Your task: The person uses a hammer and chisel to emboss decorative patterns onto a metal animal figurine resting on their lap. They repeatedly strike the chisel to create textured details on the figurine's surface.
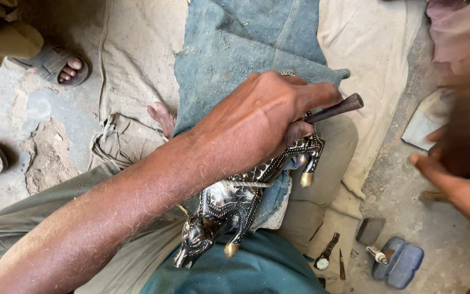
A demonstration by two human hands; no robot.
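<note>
My left hand (262, 120) is closed around a thin dark metal punch (335, 109), whose flared end sticks out to the right. The hand rests over a dark metal animal figurine (235, 201) with pale inlaid patterns and brass-tipped feet. The figurine lies on a blue-grey cloth (235, 49) across my lap, head toward me. My right hand (452, 179) is at the right edge, heavily blurred, its fingers wrapped on a dark blurred object (466, 136) held apart from the figurine.
My bare foot (161, 117) pokes out beside the cloth. Another person's sandalled foot (66, 68) is at top left. A wristwatch (325, 253), a small bottle (376, 253), an open blue case (398, 261) and a grey block (370, 230) lie on the dusty ground.
</note>
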